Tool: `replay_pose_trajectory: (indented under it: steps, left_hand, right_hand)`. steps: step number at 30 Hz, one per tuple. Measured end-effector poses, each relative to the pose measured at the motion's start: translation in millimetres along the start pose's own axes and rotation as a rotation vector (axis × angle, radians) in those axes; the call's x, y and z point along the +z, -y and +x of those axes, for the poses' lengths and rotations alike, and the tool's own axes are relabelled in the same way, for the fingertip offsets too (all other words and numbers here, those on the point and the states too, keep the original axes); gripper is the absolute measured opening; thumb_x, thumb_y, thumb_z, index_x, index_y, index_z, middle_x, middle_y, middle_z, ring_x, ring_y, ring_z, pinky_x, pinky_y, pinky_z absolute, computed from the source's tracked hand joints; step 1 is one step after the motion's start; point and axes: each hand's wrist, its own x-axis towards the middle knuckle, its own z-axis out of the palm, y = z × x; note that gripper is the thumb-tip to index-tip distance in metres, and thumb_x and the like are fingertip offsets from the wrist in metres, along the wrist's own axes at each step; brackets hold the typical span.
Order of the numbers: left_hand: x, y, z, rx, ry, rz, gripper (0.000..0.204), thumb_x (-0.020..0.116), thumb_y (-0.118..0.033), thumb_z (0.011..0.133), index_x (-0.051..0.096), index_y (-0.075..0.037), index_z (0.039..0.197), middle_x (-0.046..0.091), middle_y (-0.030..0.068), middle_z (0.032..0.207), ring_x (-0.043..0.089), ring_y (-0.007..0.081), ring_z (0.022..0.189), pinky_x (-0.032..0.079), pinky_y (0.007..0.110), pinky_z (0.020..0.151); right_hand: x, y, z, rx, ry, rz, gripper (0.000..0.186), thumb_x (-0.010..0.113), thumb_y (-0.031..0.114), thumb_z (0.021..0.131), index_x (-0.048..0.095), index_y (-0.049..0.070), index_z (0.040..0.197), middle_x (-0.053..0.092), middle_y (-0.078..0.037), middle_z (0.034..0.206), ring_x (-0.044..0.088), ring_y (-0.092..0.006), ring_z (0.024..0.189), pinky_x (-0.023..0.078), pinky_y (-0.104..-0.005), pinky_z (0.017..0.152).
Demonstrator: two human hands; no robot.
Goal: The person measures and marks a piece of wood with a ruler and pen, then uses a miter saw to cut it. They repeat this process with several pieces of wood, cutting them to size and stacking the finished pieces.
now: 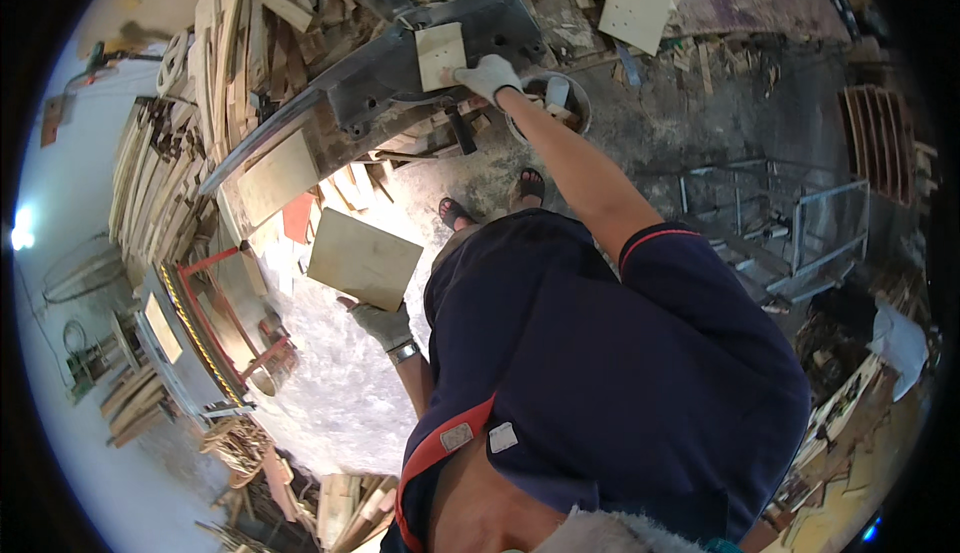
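Observation:
My left hand (pixel 380 328), in a pale work glove with a watch at the wrist, grips the lower edge of a flat, roughly square wooden board (pixel 365 258). That board hangs low at my left side, over the brightly lit floor. My right arm reaches forward, and the gloved right hand (pixel 490 80) has its fingers closed at the lower right corner of a smaller pale wooden board (pixel 441 56). This smaller piece rests against the dark grey metal bed of a long machine (pixel 370 98). My right fingertips are partly hidden at the board's edge.
Beneath my right forearm stands a round bucket (pixel 578 103) with scraps in it. Another board (pixel 278 179) lies at the machine's left end. Wood strips (pixel 150 183) are stacked at the left; a metal frame (pixel 800 223) stands at the right. Offcuts litter the floor.

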Motion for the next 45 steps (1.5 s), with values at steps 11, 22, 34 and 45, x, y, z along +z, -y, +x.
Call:
replay_pose_trajectory:
  steps: [11, 22, 34, 45]
  left_hand:
    - [39, -4, 12, 0.06, 0.164, 0.09, 0.078, 0.05, -0.068, 0.098, 0.04, -0.015, 0.154, 0.049, 0.0077, 0.151, 0.052, 0.028, 0.132, 0.048, 0.048, 0.108]
    - [88, 16, 41, -0.179, 0.298, 0.208, 0.073, 0.051, -0.065, 0.099, 0.044, -0.012, 0.149, 0.055, 0.0087, 0.143, 0.057, 0.0272, 0.127, 0.053, 0.046, 0.101]
    - [187, 65, 29, -0.23, 0.535, 0.492, 0.051, 0.053, -0.051, 0.105, 0.064, -0.003, 0.12, 0.071, 0.0056, 0.1, 0.069, 0.0133, 0.078, 0.056, 0.026, 0.063]
    - [163, 54, 9, -0.022, 0.374, 0.627, 0.046, 0.066, -0.042, 0.1, 0.064, 0.0, 0.117, 0.069, 0.0093, 0.107, 0.068, 0.019, 0.09, 0.058, 0.034, 0.076]
  right_hand:
    - [-37, -101, -53, -0.266, 0.448, 0.083, 0.05, 0.071, 0.047, 0.094, 0.068, 0.003, 0.069, 0.059, -0.002, 0.058, 0.053, -0.0094, 0.052, 0.04, -0.0293, 0.049]
    - [-41, -193, -129, 0.092, -0.162, -0.007, 0.05, 0.07, 0.049, 0.094, 0.071, 0.003, 0.115, 0.071, -0.006, 0.084, 0.07, -0.0188, 0.075, 0.055, -0.0336, 0.066]
    - [-19, -112, -168, -0.179, 0.091, 0.251, 0.036, 0.067, 0.037, 0.099, 0.066, 0.003, 0.111, 0.063, -0.002, 0.093, 0.061, -0.0116, 0.08, 0.052, -0.0291, 0.064]
    - [-44, -127, -140, -0.056, -0.227, 0.728, 0.03, 0.067, 0.033, 0.1, 0.072, 0.005, 0.107, 0.068, 0.0, 0.087, 0.061, -0.0103, 0.076, 0.05, -0.0298, 0.067]
